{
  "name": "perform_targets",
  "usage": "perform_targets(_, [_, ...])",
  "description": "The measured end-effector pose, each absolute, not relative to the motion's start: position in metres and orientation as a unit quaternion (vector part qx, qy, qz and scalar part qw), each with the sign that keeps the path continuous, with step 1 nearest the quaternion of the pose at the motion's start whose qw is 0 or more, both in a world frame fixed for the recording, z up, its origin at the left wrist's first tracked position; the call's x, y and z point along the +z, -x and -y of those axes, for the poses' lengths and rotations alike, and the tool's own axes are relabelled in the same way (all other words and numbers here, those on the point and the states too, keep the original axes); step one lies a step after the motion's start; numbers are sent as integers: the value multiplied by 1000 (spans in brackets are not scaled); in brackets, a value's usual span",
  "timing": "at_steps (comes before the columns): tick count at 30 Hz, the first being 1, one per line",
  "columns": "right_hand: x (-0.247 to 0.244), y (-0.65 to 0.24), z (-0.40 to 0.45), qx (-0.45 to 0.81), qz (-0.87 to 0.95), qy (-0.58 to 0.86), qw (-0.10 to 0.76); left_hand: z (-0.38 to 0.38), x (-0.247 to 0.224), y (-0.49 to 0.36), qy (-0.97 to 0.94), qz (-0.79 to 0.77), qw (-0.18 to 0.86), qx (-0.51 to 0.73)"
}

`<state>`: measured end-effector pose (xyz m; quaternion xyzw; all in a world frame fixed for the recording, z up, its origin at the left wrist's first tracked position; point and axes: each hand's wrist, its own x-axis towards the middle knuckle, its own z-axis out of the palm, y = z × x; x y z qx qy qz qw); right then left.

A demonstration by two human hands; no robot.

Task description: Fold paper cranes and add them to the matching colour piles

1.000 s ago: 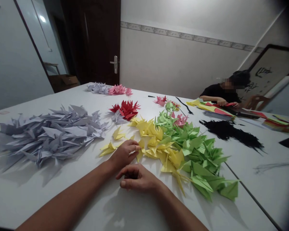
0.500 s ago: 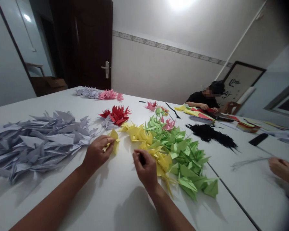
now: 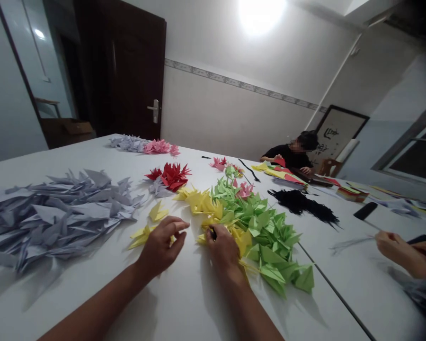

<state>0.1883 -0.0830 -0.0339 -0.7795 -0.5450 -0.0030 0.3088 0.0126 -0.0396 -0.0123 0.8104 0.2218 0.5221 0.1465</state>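
Note:
My left hand [image 3: 165, 244] is over the white table, fingers apart and holding nothing, with a yellow paper piece [image 3: 141, 237] just behind it and another yellow piece [image 3: 158, 211] farther up. My right hand [image 3: 223, 244] is closed at the edge of the yellow folded-paper pile [image 3: 203, 202]; a small dark object [image 3: 213, 232] shows between its fingers. Beside the yellow pile lies a green folded-paper pile [image 3: 266, 220]. To the left spreads a big heap of pale grey-violet folded paper [image 3: 62, 213].
Red paper pieces [image 3: 173, 176], pink pieces [image 3: 158, 147] and a black thread bundle [image 3: 305, 203] lie farther back. A person [image 3: 294, 151] sits at the far side. Another person's hands [image 3: 401, 251] are at the right edge, near a black flat item [image 3: 365, 210].
My left hand has let go of the yellow piece and moved right and down. My right hand has moved slightly right, to the yellow pile. The view has tilted, and the far person's hands have moved apart.

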Motion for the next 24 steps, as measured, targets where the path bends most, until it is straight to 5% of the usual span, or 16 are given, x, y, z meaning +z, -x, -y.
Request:
perform_targets(5, [-37,-191,84,-11,559,759,334,41,-23,-18,-822,-228,255,456])
perform_targets(13, [-51,-186,79,-49,605,734,304,41,-23,-16,-817,-238,280,445])
perform_targets(24, [-39,-167,91,11,658,495,568,35,-25,-17,-802,-230,331,441])
